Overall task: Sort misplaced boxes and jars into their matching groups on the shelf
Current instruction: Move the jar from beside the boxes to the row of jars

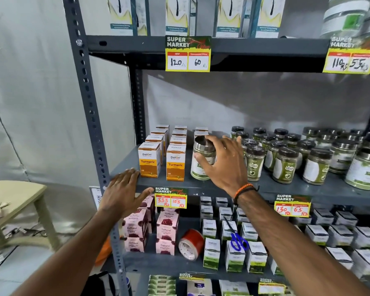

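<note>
On the middle shelf [308, 193] a silver-lidded jar [200, 159] with a white and green label stands in the third row of orange Turmeric boxes [149, 159]. My right hand [224, 163] wraps its fingers around this jar from the right. More silver-lidded jars [363, 169] of the same kind stand at the far right. Black-lidded jars of green powder [284, 165] fill the space between. My left hand [124, 191] lies flat on the shelf's front edge at the left, fingers spread, holding nothing.
The shelf below carries pink boxes [166, 229], a red tape roll [191, 244], white and green boxes [233, 255] and blue scissors [238, 241]. Price tags [171, 197] hang on shelf edges. Tall boxes [177, 16] line the top shelf. A beige table [15, 201] stands at left.
</note>
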{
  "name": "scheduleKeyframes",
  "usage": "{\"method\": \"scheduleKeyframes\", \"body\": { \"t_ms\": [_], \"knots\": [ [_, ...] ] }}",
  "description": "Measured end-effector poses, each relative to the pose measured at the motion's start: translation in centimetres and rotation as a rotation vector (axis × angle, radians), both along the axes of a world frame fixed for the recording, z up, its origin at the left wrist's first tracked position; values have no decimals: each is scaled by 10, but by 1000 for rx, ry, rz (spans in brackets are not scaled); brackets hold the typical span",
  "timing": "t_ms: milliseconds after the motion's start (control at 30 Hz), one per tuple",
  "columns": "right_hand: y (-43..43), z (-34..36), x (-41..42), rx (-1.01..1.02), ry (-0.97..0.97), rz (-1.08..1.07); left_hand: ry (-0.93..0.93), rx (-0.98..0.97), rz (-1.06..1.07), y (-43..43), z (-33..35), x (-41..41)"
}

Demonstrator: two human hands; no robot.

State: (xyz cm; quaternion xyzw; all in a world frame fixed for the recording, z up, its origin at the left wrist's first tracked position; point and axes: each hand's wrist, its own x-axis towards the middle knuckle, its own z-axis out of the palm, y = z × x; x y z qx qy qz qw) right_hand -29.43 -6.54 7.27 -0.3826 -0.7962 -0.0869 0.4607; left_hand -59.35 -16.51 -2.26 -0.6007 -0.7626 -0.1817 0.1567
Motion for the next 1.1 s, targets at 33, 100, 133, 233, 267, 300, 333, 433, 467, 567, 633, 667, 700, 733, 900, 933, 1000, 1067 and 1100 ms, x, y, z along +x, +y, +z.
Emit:
{"method": "scheduleKeyframes", "body": {
  "t_ms": [33, 100, 133, 233, 267, 300, 333, 433, 467, 567, 633, 667, 700, 733, 900, 933, 1000, 1067, 1100],
  "knots": [
    [-4, 1, 8, 0, 27, 21, -5, -2, 1, -2, 2, 2],
    [-12, 1, 27, -32, 87, 74, -17, 10, 11, -8, 3, 7],
    [-15, 1, 38, -54, 119, 98, -27, 27, 17, -13, 2, 11],
    [-23, 0, 80, -96, 189, 131, -66, 84, 17, -30, -3, 30],
    [-25, -1, 93, -100, 210, 136, -87, 111, 22, -37, -6, 36],
    [-25, -2, 111, -103, 232, 140, -108, 149, 30, -43, -9, 46],
    [-25, -4, 129, -107, 256, 142, -126, 193, 43, -48, -13, 59],
    [-20, -11, 191, -117, 319, 128, -147, 289, 75, -57, -22, 114],
    [-18, -14, 215, -116, 329, 123, -134, 316, 68, -56, -24, 138],
    [-6, -23, 297, -122, 315, 119, -97, 364, 11, -40, -25, 228],
    [4, -23, 349, -125, 289, 105, -63, 355, -36, -20, -20, 296],
    [9, -23, 377, -131, 273, 95, -28, 342, -72, -8, -16, 333],
    [14, -22, 405, -138, 265, 84, 12, 318, -119, 5, -11, 369],
    [19, -20, 432, -147, 267, 75, 48, 287, -170, 20, -6, 406],
    [55, -7, 537, -158, 297, 0, 111, 172, -336, 79, 25, 542],
    [62, -7, 552, -164, 303, -22, 93, 144, -352, 87, 29, 558],
    [77, -8, 581, -170, 323, -63, 76, 95, -379, 105, 33, 584],
    [92, -10, 603, -169, 333, -96, 66, 57, -383, 121, 32, 599],
    [98, -11, 611, -172, 339, -116, 61, 36, -380, 128, 30, 603]
  ]
}}
